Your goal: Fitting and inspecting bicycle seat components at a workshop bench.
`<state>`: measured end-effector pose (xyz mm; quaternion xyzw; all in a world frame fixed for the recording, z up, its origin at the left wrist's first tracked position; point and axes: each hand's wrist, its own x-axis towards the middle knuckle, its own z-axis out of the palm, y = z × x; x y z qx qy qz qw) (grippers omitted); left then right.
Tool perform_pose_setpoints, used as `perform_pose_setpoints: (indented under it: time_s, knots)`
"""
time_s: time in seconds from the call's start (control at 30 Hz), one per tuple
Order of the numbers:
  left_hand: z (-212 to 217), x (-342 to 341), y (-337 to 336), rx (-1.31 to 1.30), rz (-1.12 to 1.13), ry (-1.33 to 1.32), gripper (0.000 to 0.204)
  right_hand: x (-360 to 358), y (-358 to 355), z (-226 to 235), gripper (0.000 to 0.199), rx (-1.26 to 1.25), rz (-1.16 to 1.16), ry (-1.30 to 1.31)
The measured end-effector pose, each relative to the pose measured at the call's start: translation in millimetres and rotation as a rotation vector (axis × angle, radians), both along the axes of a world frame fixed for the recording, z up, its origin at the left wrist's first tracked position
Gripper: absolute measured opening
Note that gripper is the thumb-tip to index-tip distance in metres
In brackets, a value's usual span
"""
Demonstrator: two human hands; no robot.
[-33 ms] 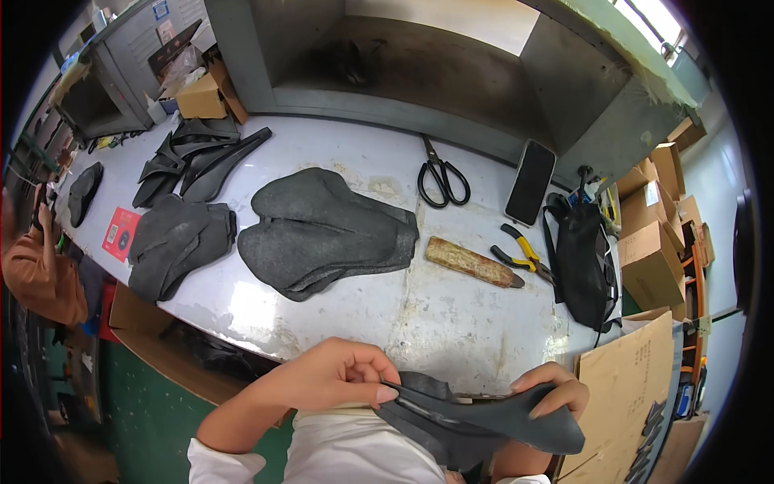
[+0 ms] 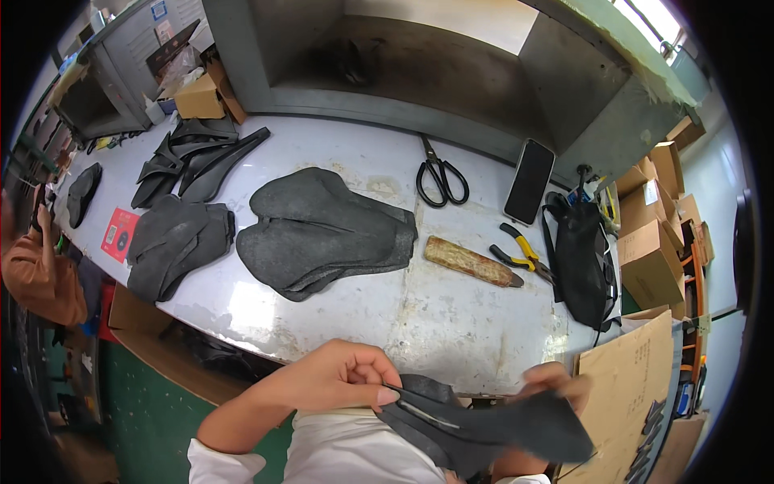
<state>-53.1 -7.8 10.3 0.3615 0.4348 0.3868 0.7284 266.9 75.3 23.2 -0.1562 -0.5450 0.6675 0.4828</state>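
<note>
Two stacks of dark grey foam pieces lie on the white workbench [image 2: 451,323] ahead of me: the larger stack [image 2: 322,230] mid-table, a smaller one [image 2: 173,242] to its left. Further left sit black moulded shells [image 2: 197,157]. Far right of centre I see scissors [image 2: 439,177] and a dark phone [image 2: 530,181]; nearer, a worn wooden block [image 2: 472,261], yellow-handled pliers [image 2: 524,254] and a black bag [image 2: 582,262]. Nothing lies between my hands and the bench edge.

I hold the dark foam piece [image 2: 492,427] at the near edge, above my lap. Its long axis runs left to right, the broad end right. My left hand [image 2: 343,379] pinches its left end, thumb pressed on a seam. My right hand [image 2: 552,379] grips the right part from behind, fingers curled over the top edge.
</note>
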Motion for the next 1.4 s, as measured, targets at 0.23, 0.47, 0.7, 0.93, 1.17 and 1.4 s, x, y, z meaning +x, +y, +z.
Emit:
perform_pose_setpoints:
  time_s: [0.23, 0.47, 0.7, 0.93, 1.17, 1.4]
  knots:
    - [-23, 31, 3, -0.225, -0.061, -0.387, 0.013, -55, -8, -45, 0.035, 0.642, -0.202, -0.385]
    - [-5, 31, -3, -0.214, 0.052, -0.408, 0.012, -49, -24, -46, 0.015, 0.680, -0.144, -0.195]
    - [-7, 42, -7, -0.179, 0.017, -0.445, 0.012, -62, -27, -66, 0.035, 0.704, -0.218, -0.096]
    - [-2, 49, -10, -0.154, 0.083, -0.447, 0.011, -45, -28, -42, 0.034, 0.674, -0.008, -0.330]
    - [-6, 46, -17, -0.123, 0.214, -0.483, 0.011, -55, -45, -46, 0.025, -0.162, -0.004, -0.534]
    - [-6, 47, -20, -0.078, 0.082, -0.460, 0.012, -61, -19, -75, 0.021, 0.709, -0.134, -0.127]
